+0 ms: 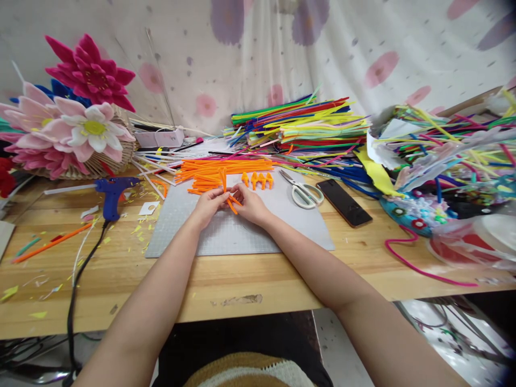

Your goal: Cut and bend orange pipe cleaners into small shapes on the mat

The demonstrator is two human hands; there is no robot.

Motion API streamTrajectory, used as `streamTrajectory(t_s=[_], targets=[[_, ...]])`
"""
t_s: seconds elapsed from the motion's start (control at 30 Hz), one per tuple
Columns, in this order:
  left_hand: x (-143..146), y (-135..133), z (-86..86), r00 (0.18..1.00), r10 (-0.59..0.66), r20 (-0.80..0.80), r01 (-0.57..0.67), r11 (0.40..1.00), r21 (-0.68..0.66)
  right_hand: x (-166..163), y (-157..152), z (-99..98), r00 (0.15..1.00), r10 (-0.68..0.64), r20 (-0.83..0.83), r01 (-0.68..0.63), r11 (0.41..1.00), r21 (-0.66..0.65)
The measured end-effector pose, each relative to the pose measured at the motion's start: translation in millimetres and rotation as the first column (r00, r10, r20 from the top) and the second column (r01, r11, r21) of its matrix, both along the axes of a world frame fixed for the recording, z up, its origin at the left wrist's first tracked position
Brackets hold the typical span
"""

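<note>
Several orange pipe cleaners [233, 206] are crossed between my hands, above the grey cutting mat [242, 236]. My left hand [212, 205] pinches them from the left, fingers closed. From the right, my right hand [249, 204] has its fingers closed on the same pieces, partly hiding them. Just behind my hands lies a pile of straight orange pipe cleaners [209, 173]. A short row of bent orange pipe-cleaner shapes [262, 180] sits behind my right hand, on the mat.
Scissors [304, 194] lie at the mat's right, beside a black phone [344, 202]. A blue glue gun [114, 196] with a black cord stands left. Bundles of coloured pipe cleaners [306, 123] fill the back, and fuzzy flowers [94, 128] the far left. A pink strand [419, 266] curls at right.
</note>
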State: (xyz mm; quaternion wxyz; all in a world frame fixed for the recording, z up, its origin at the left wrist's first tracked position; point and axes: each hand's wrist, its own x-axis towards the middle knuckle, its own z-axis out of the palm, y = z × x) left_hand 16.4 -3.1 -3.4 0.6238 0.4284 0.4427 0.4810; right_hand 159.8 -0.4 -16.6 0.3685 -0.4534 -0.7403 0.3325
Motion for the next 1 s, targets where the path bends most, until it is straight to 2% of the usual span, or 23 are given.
streamTrajectory(t_s=[0.1, 0.23, 0.4, 0.53, 0.67, 0.8, 1.0], targets=[[1.0, 1.1, -2.4, 0.997, 0.061, -0.046, -0.060, 0.998, 0.022, 1.5, 3.9, -2.7, 0.980, 0.032, -0.195, -0.060, 0.989, -0.139], [-1.7, 3.0, -4.2, 0.993, 0.075, -0.095, -0.070, 0.996, 0.059, 6.7, 5.8, 0.3, 0.879, 0.004, -0.476, -0.209, 0.902, -0.377], [-4.1, 2.9, -0.7, 0.987, 0.071, -0.146, -0.056, 0.993, 0.103, 13.3, 6.0, 6.8, 0.769, -0.023, -0.639, -0.337, 0.835, -0.436], [-2.1, 2.4, 1.0, 0.986, 0.133, -0.099, -0.118, 0.982, 0.145, 13.9, 6.9, 8.4, 0.768, -0.005, -0.641, -0.361, 0.823, -0.439], [-0.3, 2.1, 0.5, 0.981, 0.192, -0.004, -0.189, 0.972, 0.141, 10.7, 6.7, 7.4, 0.830, 0.066, -0.554, -0.350, 0.835, -0.425], [-0.5, 2.0, 1.1, 0.978, 0.204, 0.036, -0.207, 0.974, 0.097, 5.5, 4.9, 5.6, 0.881, 0.149, -0.450, -0.351, 0.842, -0.410], [-0.1, 2.5, 2.3, 0.982, 0.189, -0.023, -0.184, 0.971, 0.154, 1.8, 2.5, 8.8, 0.878, 0.104, -0.468, -0.309, 0.868, -0.388]])
